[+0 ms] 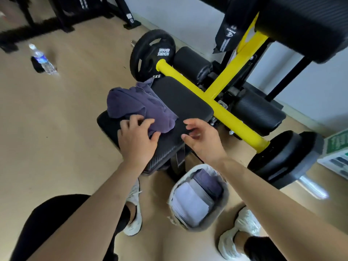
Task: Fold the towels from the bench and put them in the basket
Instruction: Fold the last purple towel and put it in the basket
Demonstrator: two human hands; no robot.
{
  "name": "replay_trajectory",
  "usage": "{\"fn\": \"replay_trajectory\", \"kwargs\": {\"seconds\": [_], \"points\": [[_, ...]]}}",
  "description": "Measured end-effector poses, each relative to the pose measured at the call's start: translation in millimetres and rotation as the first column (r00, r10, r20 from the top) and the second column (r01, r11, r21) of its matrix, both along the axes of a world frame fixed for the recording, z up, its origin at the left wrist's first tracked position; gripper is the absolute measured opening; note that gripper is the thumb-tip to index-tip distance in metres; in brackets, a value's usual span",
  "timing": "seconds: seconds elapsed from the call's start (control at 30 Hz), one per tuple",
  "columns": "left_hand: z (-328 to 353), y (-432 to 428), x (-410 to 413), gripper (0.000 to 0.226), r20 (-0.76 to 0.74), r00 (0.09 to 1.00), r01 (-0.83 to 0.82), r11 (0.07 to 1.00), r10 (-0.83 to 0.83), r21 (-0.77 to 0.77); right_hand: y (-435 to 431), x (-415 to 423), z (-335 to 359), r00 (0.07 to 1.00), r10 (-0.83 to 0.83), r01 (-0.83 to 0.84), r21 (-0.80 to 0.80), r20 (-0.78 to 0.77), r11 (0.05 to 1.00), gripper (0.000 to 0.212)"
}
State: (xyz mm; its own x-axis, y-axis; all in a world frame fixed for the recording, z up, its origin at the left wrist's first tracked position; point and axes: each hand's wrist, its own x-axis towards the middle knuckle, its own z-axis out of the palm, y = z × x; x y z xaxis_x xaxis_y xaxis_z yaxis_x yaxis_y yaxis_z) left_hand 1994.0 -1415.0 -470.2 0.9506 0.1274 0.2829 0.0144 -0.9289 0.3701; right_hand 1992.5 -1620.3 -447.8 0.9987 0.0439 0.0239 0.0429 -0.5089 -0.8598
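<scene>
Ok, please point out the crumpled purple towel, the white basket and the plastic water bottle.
crumpled purple towel [139,104]: head view, middle of the bunched cloth.
white basket [225,198]: head view, its right wall.
plastic water bottle [40,57]: head view, its label.

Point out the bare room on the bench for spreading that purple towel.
The bench pad is bare on its right half, between the purple towel and the yellow bar, beyond the right hand. Its left half is crowded: the crumpled towel with the left hand gripping it.
</scene>
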Motion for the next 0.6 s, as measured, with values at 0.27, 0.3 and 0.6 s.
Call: {"fn": "replay_trajectory", "kwargs": {"seconds": [0.27, 0.3, 0.6], "points": [[10, -8, -2, 0.017, 0.066, 0.97, 0.236, 0.828, -0.236, -0.509, 15, 11, 7, 0.979, 0.142, -0.12, -0.152, 0.148, 0.981, 0.027], [14, -12, -5, 0.018, 0.053, 0.964, 0.242, 0.778, -0.26, -0.58, 8, 6, 13, 0.981, 0.115, -0.097, -0.116, 0.156, 0.988, 0.018], [22, -84, -31, 0.015, 0.055, 0.845, 0.383, 0.532, -0.531, -0.755, -91, -68, 33, 0.988, -0.132, 0.142, 0.125, -0.085, 0.982, 0.023]]}}
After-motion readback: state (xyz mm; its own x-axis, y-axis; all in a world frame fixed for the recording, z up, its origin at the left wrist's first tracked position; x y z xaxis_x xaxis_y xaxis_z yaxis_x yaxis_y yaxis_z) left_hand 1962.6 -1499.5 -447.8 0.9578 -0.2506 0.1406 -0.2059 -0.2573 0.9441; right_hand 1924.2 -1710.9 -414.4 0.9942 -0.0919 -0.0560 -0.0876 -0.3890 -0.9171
